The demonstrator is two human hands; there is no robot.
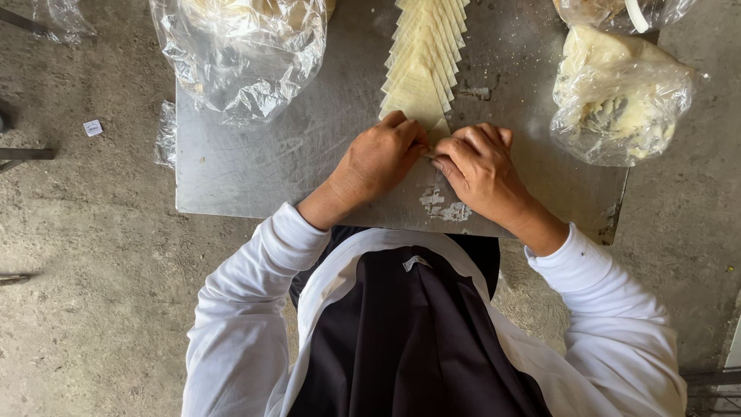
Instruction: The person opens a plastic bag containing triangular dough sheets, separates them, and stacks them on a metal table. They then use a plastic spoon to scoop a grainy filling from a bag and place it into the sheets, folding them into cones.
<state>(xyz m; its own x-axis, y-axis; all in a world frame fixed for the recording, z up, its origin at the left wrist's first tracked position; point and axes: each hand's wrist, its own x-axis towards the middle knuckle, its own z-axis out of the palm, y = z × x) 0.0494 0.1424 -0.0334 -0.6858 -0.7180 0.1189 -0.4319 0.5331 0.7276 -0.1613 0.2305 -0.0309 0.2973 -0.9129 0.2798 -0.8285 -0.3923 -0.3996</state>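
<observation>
Pinching the near corner of the frontmost pastry sheet, your left hand and right hand sit knuckle to knuckle at the middle of the metal table, fingertips curled in and meeting over that corner. The sheet is the nearest of a fanned row of pale pastry sheets that runs away from you toward the far edge.

Your grip looks tight, and the sheet looks thin, so I judge a tear at the corner is the main risk if you pull the two hands apart too fast. The next sheet lies overlapped under it, so lifting carelessly could drag two up together or skew the fan.

White smears stick to the table just near your right wrist; a sheet laid there could cling.

The bag of filling sits at the right edge, partly overhanging, and your right sleeve could nudge it off. The larger clear bag at far left crowds the row less.
</observation>
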